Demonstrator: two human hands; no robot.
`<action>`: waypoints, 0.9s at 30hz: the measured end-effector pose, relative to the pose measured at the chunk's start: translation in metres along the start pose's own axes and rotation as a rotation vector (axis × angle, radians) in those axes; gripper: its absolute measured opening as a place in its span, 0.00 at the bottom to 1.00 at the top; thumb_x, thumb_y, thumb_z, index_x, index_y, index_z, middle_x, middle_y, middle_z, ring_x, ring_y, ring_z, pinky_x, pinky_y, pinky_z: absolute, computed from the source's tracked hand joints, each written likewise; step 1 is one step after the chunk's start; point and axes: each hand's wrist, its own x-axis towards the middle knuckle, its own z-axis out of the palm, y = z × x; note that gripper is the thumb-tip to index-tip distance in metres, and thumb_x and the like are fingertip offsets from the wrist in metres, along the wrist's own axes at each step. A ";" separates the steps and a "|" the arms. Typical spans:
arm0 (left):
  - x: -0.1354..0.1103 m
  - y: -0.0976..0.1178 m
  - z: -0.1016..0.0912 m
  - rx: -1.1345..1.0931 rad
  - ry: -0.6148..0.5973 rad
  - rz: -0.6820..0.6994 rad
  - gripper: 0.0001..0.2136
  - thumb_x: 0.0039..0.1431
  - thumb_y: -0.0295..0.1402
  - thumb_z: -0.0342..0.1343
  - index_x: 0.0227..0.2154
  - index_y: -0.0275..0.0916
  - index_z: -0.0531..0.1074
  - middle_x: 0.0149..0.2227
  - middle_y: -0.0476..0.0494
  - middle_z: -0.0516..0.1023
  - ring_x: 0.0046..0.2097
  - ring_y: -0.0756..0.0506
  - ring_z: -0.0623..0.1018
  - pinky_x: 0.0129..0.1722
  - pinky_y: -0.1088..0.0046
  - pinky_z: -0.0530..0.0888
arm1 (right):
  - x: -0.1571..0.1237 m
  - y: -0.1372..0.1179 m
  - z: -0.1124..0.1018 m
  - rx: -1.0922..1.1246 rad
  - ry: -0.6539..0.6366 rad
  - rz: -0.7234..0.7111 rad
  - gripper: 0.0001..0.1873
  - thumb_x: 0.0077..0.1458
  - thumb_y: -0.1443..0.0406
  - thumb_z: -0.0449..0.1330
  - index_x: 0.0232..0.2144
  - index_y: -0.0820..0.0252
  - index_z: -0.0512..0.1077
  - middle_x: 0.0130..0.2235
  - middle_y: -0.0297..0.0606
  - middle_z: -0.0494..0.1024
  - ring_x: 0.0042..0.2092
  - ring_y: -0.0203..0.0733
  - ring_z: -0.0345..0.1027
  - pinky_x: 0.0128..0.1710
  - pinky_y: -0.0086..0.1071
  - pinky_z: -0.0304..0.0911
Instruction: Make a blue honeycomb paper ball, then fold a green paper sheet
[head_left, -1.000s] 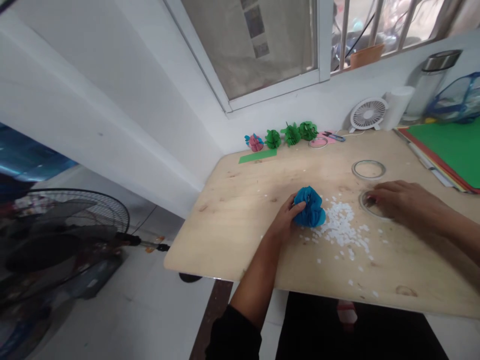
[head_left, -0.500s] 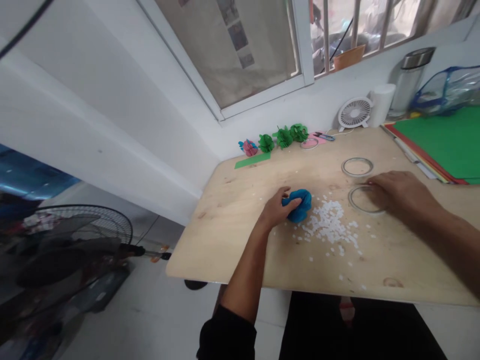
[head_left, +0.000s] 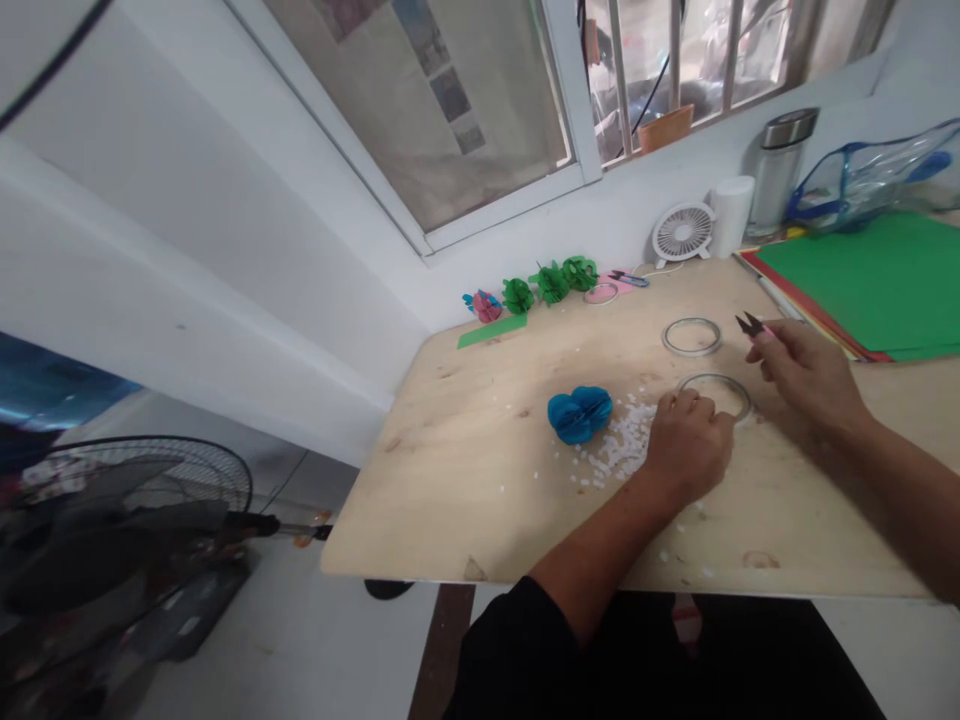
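Observation:
My left hand (head_left: 690, 445) is closed, its fingers curled over the near left rim of a thin ring-like roll of tape (head_left: 739, 390) lying on the table. The fingertips are hidden from me. In my right hand (head_left: 814, 375), just to the right of that roll, is a pair of small thread snips (head_left: 750, 325), dark blades pointing left. A blue folded-paper ball (head_left: 580, 414) sits by itself on the table. Beside it, small white paper bits (head_left: 622, 445) are scattered, partly covered by my left hand.
Another tape roll (head_left: 691, 337) lies farther back. Along the wall stand green paper balls (head_left: 552, 283), a pink and blue one (head_left: 484, 305), and a small white fan (head_left: 682, 233). Green paper sheets (head_left: 862, 285) are stacked at right, near a glass bottle (head_left: 780, 175).
My left hand has let go of the blue paper ball and moved right to the tape roll. My right hand has drawn back from that roll, and the snips now show clearly.

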 end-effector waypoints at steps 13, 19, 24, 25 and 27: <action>-0.018 -0.016 -0.012 -0.792 0.140 -0.403 0.02 0.61 0.30 0.53 0.37 0.41 0.67 0.39 0.44 0.77 0.42 0.43 0.76 0.44 0.66 0.71 | 0.004 0.009 0.004 0.273 -0.045 0.085 0.16 0.51 0.52 0.62 0.25 0.58 0.71 0.19 0.31 0.66 0.20 0.33 0.53 0.20 0.31 0.47; -0.025 -0.014 -0.014 -1.142 0.351 -0.462 0.03 0.58 0.27 0.53 0.33 0.40 0.65 0.31 0.49 0.75 0.37 0.47 0.77 0.39 0.71 0.71 | -0.003 0.015 0.008 0.284 -0.145 0.061 0.29 0.49 0.39 0.60 0.30 0.60 0.73 0.25 0.33 0.68 0.25 0.34 0.56 0.22 0.29 0.50; -0.025 -0.013 -0.015 -1.194 0.397 -0.501 0.03 0.57 0.26 0.54 0.32 0.40 0.66 0.31 0.49 0.75 0.36 0.48 0.76 0.38 0.73 0.69 | -0.008 0.013 0.004 0.203 -0.244 0.071 0.33 0.49 0.36 0.58 0.31 0.60 0.77 0.23 0.31 0.63 0.27 0.36 0.56 0.26 0.30 0.52; -0.025 -0.013 -0.016 -1.205 0.402 -0.506 0.03 0.57 0.26 0.54 0.32 0.40 0.66 0.31 0.49 0.75 0.35 0.48 0.76 0.38 0.73 0.69 | -0.008 0.013 0.003 0.172 -0.255 0.053 0.32 0.47 0.37 0.60 0.31 0.59 0.77 0.23 0.32 0.65 0.28 0.38 0.59 0.28 0.30 0.54; -0.025 -0.013 -0.017 -1.229 0.416 -0.511 0.03 0.56 0.26 0.54 0.32 0.40 0.66 0.31 0.49 0.76 0.35 0.48 0.76 0.39 0.73 0.69 | -0.008 0.012 0.002 0.110 -0.279 0.008 0.30 0.45 0.38 0.61 0.30 0.58 0.78 0.26 0.34 0.70 0.34 0.43 0.65 0.32 0.32 0.59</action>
